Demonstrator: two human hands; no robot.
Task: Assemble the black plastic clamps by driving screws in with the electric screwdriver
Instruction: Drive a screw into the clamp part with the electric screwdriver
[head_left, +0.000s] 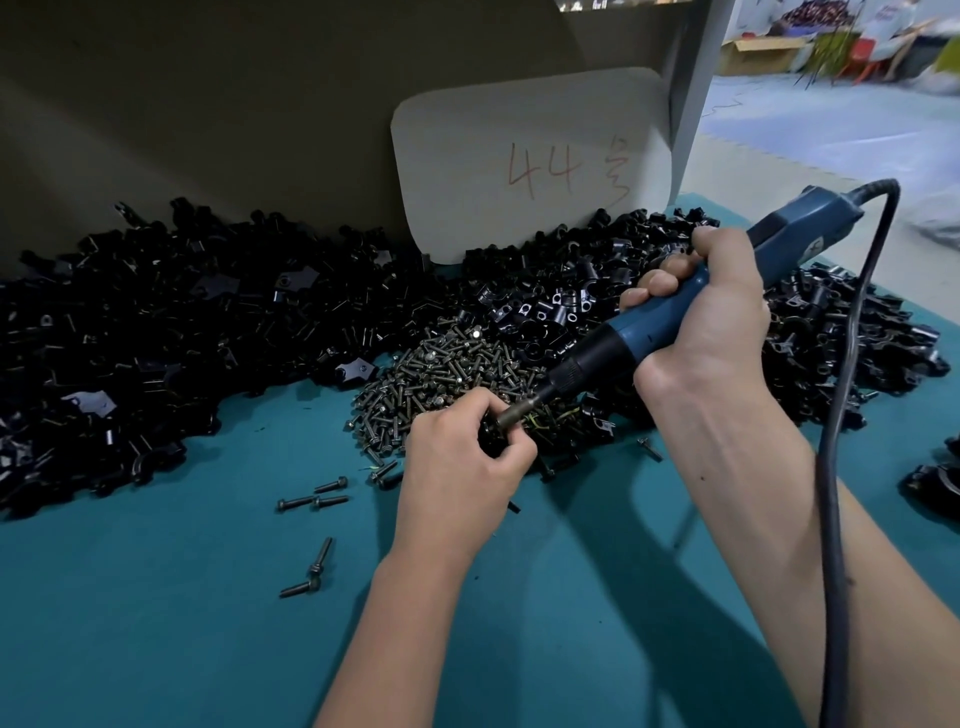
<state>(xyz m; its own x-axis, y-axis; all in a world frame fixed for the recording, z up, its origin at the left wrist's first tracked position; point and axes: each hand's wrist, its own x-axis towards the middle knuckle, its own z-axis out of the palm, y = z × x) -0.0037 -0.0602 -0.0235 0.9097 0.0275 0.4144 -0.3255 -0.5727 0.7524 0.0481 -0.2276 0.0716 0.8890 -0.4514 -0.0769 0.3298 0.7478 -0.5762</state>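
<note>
Left hand (462, 457) pinched a small stiff clamp (491, 434) — light, likely slippery; right hand (711, 306) gripped the electric screwdriver (623, 345) mid-barrel.

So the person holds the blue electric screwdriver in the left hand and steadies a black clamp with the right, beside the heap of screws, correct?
Not quite: the hands are swapped. The head view shows the right hand gripping the blue electric screwdriver, while the left hand steadies the small black plastic clamp at its tip. The heap of dark metal screws does lie beside them.
</note>
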